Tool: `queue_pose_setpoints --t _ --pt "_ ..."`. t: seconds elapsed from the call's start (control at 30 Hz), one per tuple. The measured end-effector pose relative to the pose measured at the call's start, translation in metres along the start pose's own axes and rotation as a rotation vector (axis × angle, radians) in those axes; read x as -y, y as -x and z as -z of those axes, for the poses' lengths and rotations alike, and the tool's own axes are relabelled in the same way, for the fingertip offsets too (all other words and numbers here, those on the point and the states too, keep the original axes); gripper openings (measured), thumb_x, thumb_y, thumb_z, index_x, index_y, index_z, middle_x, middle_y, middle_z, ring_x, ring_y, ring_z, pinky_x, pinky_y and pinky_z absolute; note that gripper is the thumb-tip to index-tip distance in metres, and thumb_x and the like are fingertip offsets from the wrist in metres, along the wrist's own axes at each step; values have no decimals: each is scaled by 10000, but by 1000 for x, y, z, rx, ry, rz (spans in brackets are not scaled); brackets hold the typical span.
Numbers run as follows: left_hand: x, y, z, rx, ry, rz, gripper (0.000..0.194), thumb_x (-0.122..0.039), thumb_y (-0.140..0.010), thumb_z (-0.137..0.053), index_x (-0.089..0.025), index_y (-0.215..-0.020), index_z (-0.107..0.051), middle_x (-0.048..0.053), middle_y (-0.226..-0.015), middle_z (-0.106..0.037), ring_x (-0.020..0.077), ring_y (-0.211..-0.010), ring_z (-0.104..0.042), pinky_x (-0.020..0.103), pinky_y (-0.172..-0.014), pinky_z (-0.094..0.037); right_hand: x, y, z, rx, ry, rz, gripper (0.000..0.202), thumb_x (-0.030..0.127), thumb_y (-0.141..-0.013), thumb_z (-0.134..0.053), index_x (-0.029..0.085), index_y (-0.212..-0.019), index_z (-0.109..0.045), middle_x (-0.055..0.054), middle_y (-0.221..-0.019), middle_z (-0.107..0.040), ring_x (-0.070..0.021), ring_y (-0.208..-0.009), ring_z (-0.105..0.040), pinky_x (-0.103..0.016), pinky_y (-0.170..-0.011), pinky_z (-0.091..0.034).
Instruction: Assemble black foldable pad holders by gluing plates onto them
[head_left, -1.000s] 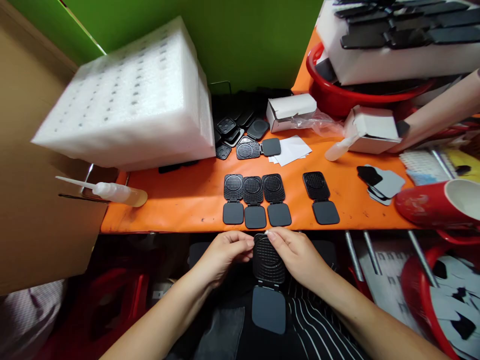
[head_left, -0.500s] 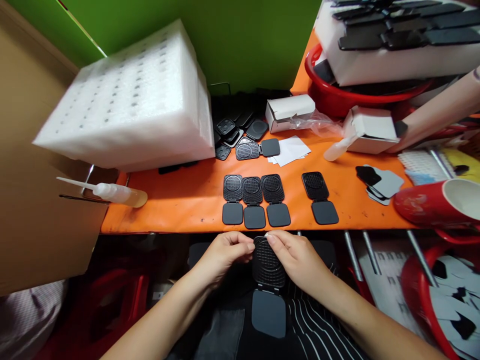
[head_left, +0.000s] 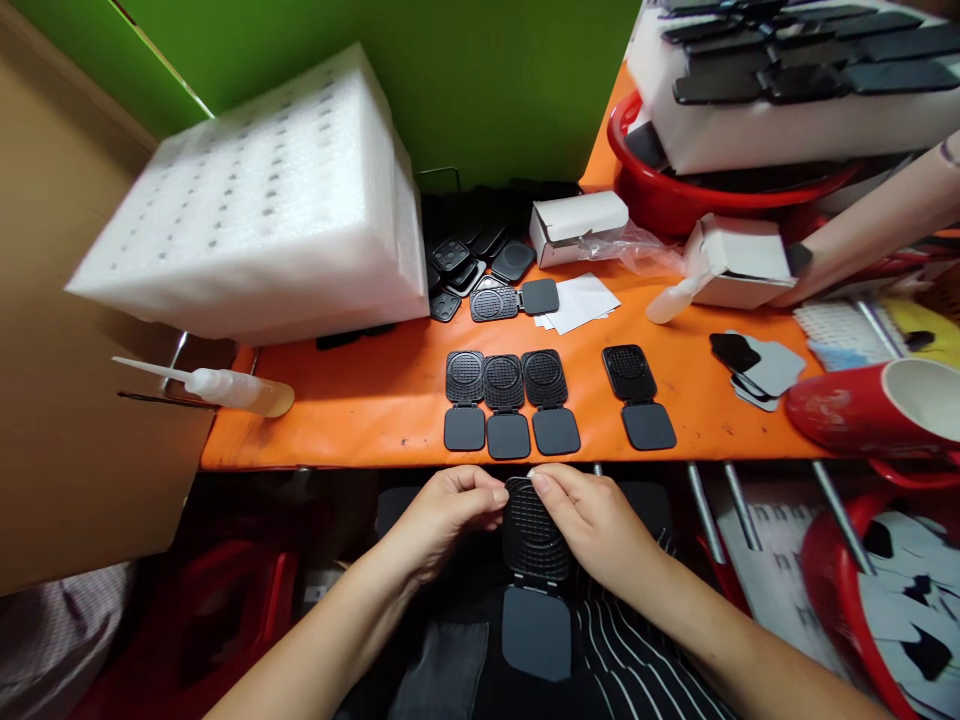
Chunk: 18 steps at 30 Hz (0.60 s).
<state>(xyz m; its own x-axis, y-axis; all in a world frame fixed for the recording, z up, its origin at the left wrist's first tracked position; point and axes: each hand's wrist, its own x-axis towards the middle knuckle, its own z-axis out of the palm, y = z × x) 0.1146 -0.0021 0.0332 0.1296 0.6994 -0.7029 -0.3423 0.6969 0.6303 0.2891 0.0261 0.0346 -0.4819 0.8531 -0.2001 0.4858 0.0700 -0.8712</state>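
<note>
Between my hands, below the table's front edge, hangs a black hinged piece (head_left: 536, 535) with a ridged upper plate and a smooth lower plate. My left hand (head_left: 466, 505) pinches its upper left corner between thumb and fingers. Across from it, my right hand (head_left: 581, 505) grips the upper right edge, thumb on the ridged face. Three similar hinged pieces (head_left: 503, 382) lie unfolded side by side on the orange table (head_left: 360, 400). Another unfolded piece (head_left: 630, 372) lies apart, to their right.
A white foam block (head_left: 262, 220) stands at the back left, near a dropper bottle (head_left: 240, 390). Black parts (head_left: 514, 260), small white boxes (head_left: 581, 222) and white sheets (head_left: 583, 302) lie behind. At the right are a red mug (head_left: 862, 408) and a red basin (head_left: 675, 195).
</note>
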Motion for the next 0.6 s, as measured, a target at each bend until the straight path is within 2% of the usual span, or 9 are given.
queue_pose_setpoints --t 0.17,0.47,0.6 --pt "0 3 2 26 29 14 171 -220 -566 -782 -130 -612 -644 -11 -580 -616 72 -530 -503 201 -545 -364 0 2 -1 9 1 -10 330 329 -941 -337 195 -725 -546 3 -626 -572 -131 -567 -528 -244 -541 -359" --pt "0 6 3 38 74 44 172 -168 -544 -785 -124 -656 -662 5 -663 -652 85 -595 -550 208 -608 -396 0 3 -1 -4 10 -3 326 329 -941 -338 195 -773 -583 -14 -696 -633 -145 -624 -578 -248 -572 -379" --pt "2 5 2 21 80 25 174 -201 -557 -790 -131 -621 -644 -17 -588 -615 68 -529 -514 198 -553 -377 1 1 -1 -1 16 5 329 330 -941 -337 194 -766 -580 -6 -660 -615 -139 -592 -562 -246 -558 -373"
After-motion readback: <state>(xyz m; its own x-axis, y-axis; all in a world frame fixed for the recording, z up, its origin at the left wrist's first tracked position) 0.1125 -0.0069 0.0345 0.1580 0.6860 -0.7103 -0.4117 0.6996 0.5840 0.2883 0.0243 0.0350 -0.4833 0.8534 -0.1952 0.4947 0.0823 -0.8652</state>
